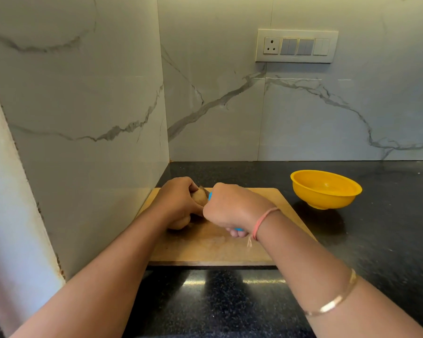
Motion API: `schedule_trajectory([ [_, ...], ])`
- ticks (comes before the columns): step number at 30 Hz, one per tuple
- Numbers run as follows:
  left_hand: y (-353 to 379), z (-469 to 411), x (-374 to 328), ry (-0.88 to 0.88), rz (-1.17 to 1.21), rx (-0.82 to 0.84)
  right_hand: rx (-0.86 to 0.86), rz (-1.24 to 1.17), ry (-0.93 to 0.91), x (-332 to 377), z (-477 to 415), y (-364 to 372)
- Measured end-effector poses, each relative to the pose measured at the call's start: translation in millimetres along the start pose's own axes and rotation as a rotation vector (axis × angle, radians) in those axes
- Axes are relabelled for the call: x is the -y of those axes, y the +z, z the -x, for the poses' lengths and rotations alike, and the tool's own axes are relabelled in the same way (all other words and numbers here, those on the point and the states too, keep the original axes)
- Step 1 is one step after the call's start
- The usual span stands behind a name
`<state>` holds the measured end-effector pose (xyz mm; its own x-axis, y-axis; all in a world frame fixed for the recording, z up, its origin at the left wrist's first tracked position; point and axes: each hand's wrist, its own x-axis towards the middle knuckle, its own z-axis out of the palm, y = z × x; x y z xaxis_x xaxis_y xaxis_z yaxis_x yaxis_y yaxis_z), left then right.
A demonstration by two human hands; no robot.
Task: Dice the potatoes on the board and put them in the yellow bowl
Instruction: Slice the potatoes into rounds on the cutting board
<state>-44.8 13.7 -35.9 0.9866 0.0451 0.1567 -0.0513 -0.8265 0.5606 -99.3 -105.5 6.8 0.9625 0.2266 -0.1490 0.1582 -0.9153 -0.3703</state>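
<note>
Steadies potato [200,196] with left grip [178,201], fingers curled round it, on far-left part of wooden board [230,250]. Clutches blue-handled knife [238,230] in right grip [230,208], fist wrapped tight, blade mostly hidden, at potato top. Shows yellow bowl [327,201] upright on black table [376,240], right of board, apart from it. Thread band [261,220], bangle [335,301] on right forearm.

Left hand [178,203], right hand [232,208], both curled
</note>
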Motion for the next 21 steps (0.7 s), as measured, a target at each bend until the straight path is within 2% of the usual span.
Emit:
schedule_trajectory([
  [3, 0.1, 0.2, 0.3, 0.020, -0.024, -0.009, 0.054, -0.002, -0.021, 4.3, -13.7, -5.1],
  [9, -0.4, -3.8, 2.3, 0.003, 0.009, 0.005, 0.056, -0.019, -0.001, -1.3, -17.1, 0.8],
  [21, -4.0, -9.8, 3.3, -0.029, 0.024, 0.065, -0.044, 0.054, -0.026, -28.1, 1.3, 29.4],
])
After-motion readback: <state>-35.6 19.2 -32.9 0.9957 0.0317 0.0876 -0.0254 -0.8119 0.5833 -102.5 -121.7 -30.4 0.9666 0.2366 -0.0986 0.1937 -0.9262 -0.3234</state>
